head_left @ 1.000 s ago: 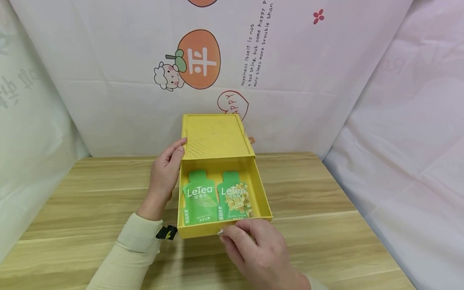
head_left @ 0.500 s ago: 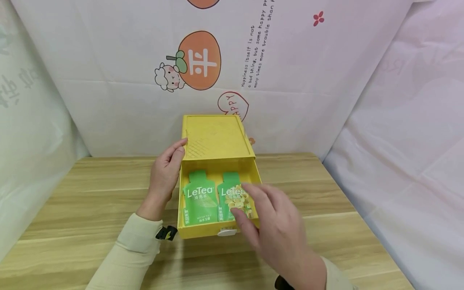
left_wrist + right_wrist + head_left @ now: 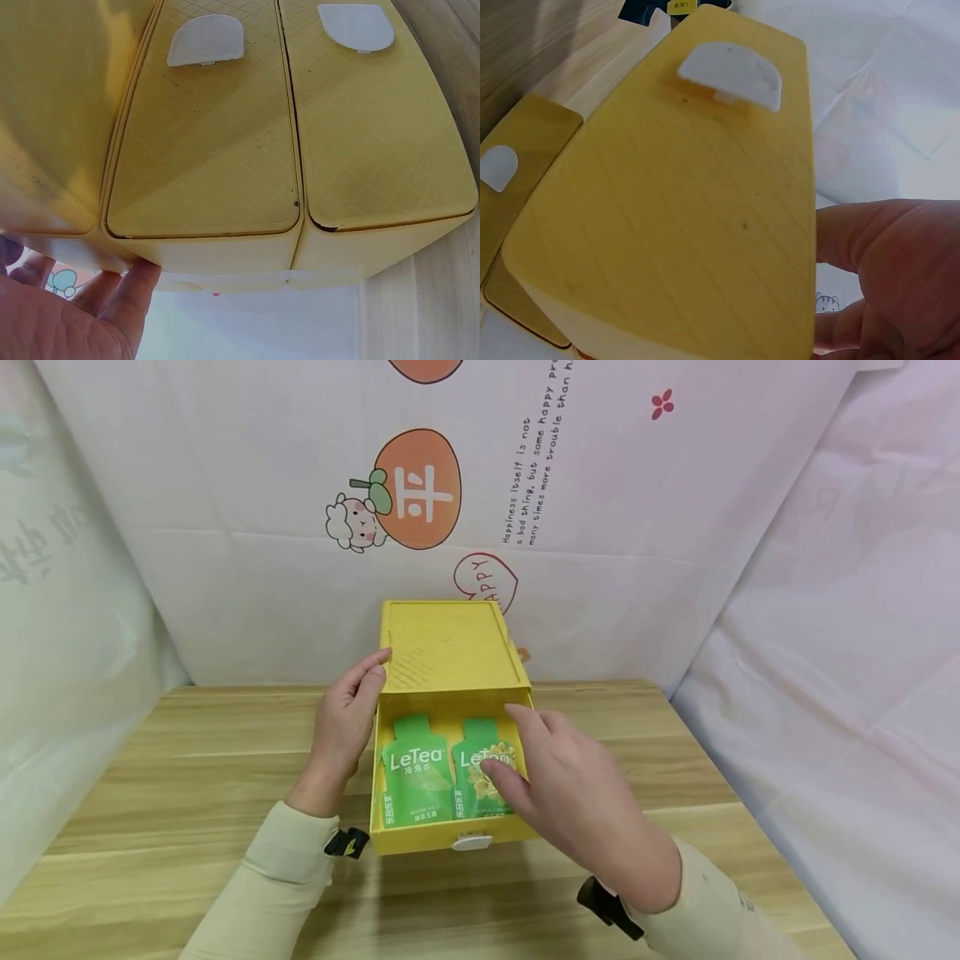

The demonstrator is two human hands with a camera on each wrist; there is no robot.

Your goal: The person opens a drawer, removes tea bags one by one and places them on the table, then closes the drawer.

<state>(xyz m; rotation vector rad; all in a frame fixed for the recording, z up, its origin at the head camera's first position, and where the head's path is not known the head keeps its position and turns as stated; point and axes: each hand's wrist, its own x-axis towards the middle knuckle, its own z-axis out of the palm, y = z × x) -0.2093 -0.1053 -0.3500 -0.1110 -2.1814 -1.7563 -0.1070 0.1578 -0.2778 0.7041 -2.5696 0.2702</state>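
Observation:
A small yellow drawer cabinet (image 3: pixel 453 643) stands on the wooden table with its top drawer (image 3: pixel 412 840) pulled out towards me. Two green LeTea pouches lie side by side inside: a left pouch (image 3: pixel 416 789) and a right pouch (image 3: pixel 467 777) printed with yellow flowers. My left hand (image 3: pixel 339 727) rests against the cabinet's left side, fingers at its upper edge. Over the drawer's right part hovers my right hand (image 3: pixel 581 793), thumb and fingers spread above the right pouch, holding nothing visible. It partly covers that pouch and the drawer's right wall.
Below the pulled-out drawer, a middle drawer (image 3: pixel 202 142) and a lower drawer (image 3: pixel 382 127) are closed, each with a white tab. The pulled-out drawer has its own white tab handle (image 3: pixel 472 842). A printed white cloth (image 3: pixel 600 602) hangs behind the cabinet.
My right hand has let go of the drawer's front edge and moved up and forward over the right pouch. The left hand has stayed against the cabinet.

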